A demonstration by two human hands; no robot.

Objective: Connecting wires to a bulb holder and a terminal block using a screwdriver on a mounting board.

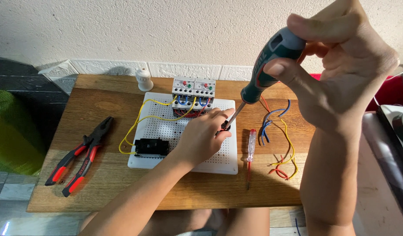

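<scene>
While you work over the white perforated board (184,144) in the middle of the table (114,175), everything else sits around it: to its left lie the red-and-black pliers (81,155), well apart from it. On the board's left part a black block (151,147) rests, with yellow wires (140,120) looping up from it to the two grey contactor units (193,92) at the board's far edge; a small white knob-shaped thing (144,79) stands behind the board's far left corner. Your left hand (201,137) lies on the board's right part, its grip pinching a small dark part (224,127), probably to steady it for the tool. Your right hand (341,65), raised above the board's right side, is wrapped round the green-handled screwdriver (265,70), whose shaft slants down to that part. Just right of the board lies a clear-handled tester screwdriver (251,150), then loose blue, yellow and red wire offcuts (280,144). Your left fingers hide the contact point.
</scene>
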